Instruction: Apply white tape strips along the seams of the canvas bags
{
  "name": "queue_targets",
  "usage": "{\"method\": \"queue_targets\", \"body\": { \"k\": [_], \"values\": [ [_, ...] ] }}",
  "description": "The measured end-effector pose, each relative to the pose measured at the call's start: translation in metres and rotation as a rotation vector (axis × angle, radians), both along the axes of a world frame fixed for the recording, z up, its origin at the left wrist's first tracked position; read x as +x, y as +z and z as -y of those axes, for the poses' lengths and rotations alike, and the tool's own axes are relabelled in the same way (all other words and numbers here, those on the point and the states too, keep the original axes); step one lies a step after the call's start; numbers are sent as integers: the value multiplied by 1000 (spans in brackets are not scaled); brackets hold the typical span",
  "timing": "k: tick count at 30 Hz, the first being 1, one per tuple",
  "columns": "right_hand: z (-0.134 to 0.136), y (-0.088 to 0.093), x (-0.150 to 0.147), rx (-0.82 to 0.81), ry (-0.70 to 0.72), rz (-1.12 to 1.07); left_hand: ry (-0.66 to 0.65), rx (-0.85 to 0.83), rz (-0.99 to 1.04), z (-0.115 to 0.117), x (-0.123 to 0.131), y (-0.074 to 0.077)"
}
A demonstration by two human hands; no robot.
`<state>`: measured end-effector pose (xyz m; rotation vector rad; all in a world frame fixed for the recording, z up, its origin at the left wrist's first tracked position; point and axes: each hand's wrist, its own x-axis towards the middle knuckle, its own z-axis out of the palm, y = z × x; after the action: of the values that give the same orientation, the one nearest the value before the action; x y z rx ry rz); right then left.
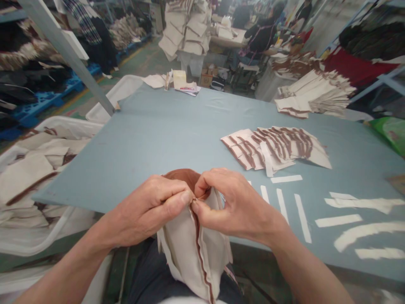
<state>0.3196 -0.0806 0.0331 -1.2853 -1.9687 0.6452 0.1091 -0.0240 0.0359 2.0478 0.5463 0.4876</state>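
Observation:
A cream fabric pouch (pixel 182 249) with a brown lining (pixel 182 174) hangs over my lap at the table's front edge. A brown-edged seam runs down its middle. My left hand (pixel 158 204) is closed on the pouch's top edge, thumb and fingers pinched at the upper end of the seam. Right beside it, my right hand (pixel 226 200) pinches the same edge, its thumb almost touching my left thumb. Whatever lies between the fingertips is too small to make out. Part of the brown inside is hidden behind both hands.
A fanned stack of cream pieces with brown edges (pixel 278 145) lies on the blue table (pixel 158 126). Several white strips (pixel 303 217) are spread at the right. At the left stands a white bin (pixel 60 230) full of cream pieces. People work in the background.

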Motion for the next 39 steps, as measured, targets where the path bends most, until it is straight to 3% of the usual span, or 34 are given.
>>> {"method": "queue_targets", "body": {
  "k": [4,12,18,27,32,39],
  "values": [
    [2,1,4,-19,10,-8,-19,-122,39,0,0,-4],
    [-3,-4,28,49,283,-137,-34,-250,66,1,-1,-5],
    [1,-7,25,240,300,-103,-27,-177,25,4,-2,-2],
    [1,-1,24,276,266,2,-37,-143,-41,8,-4,0],
    [-6,-4,17,212,289,-26,65,-126,-93,11,-2,3],
    [-16,0,11,19,282,105,106,97,-232,7,0,7]
  ]
}}
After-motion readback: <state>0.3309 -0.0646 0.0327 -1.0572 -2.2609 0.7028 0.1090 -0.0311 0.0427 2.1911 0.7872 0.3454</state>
